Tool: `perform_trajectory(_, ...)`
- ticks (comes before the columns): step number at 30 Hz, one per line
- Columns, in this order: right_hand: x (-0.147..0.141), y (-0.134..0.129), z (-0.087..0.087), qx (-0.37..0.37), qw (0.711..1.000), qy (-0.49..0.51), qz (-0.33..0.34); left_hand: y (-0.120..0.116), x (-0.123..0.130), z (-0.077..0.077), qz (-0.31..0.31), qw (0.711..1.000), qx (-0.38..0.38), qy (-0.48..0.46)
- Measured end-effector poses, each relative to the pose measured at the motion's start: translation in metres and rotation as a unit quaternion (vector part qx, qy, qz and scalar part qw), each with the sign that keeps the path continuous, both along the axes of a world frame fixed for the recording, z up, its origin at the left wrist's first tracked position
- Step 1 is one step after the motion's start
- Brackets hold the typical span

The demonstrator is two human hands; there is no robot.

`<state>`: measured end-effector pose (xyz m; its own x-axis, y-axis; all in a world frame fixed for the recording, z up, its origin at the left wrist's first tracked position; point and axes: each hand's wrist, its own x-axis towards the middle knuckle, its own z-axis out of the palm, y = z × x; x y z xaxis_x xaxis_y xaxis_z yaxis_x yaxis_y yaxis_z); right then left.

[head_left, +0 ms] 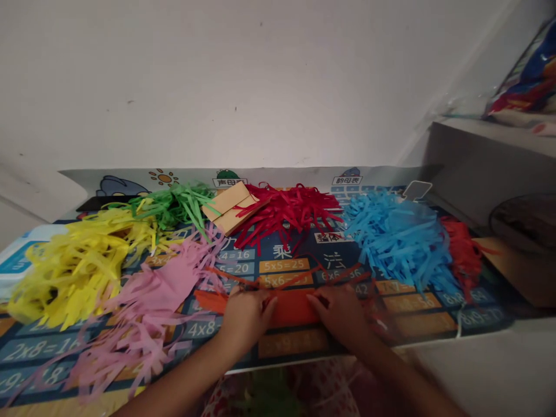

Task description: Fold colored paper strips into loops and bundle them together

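A flat piece of orange-red paper [293,307] with fringed ends lies low over the printed mat, stretched between my two hands. My left hand [247,313] pinches its left part between thumb and fingers. At its right part, my right hand [340,311] holds it in the same way, fingers bent and pressed together. Loose strips of the paper stick out past both hands. Nearest to my left hand lies pink fringed paper [160,289]; light blue fringed paper [397,237] is beyond my right hand.
Yellow [78,266], green [178,202] and dark red [291,211] fringed paper lie along the mat [299,344]. A tan cardboard piece [232,208] rests between green and red. More red strips [463,255] are at the right, beside a grey shelf unit [486,145].
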<state>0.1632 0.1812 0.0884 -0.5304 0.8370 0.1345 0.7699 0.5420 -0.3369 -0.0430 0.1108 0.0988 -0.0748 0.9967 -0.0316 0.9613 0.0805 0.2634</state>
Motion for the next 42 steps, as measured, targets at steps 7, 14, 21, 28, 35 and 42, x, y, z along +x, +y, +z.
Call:
perform_trajectory(7,-0.003,0.008,0.006,-0.068,0.996,-0.033,-0.052,0.012,-0.003,0.0,0.017,0.999,-0.03,0.021)
perform_trajectory(14,-0.011,0.008,0.007,-0.101,0.992,-0.04,-0.062,0.013,-0.001,-0.002,0.009,0.998,-0.043,0.034)
perform_trajectory(21,0.03,0.019,0.024,0.008,0.987,-0.045,-0.154,0.013,0.001,-0.007,-0.165,0.974,0.135,0.077)
perform_trajectory(28,0.021,-0.015,0.011,-0.006,0.974,-0.012,0.224,0.003,0.005,0.0,-0.316,0.934,0.1,0.133)
perform_trajectory(35,0.022,0.01,0.014,-0.058,0.994,0.037,0.089,0.002,0.007,-0.015,-0.182,0.967,0.179,0.002)
perform_trajectory(42,0.012,0.001,0.0,-0.069,0.988,0.069,0.123,0.004,-0.017,-0.018,-0.158,0.969,0.167,-0.086)
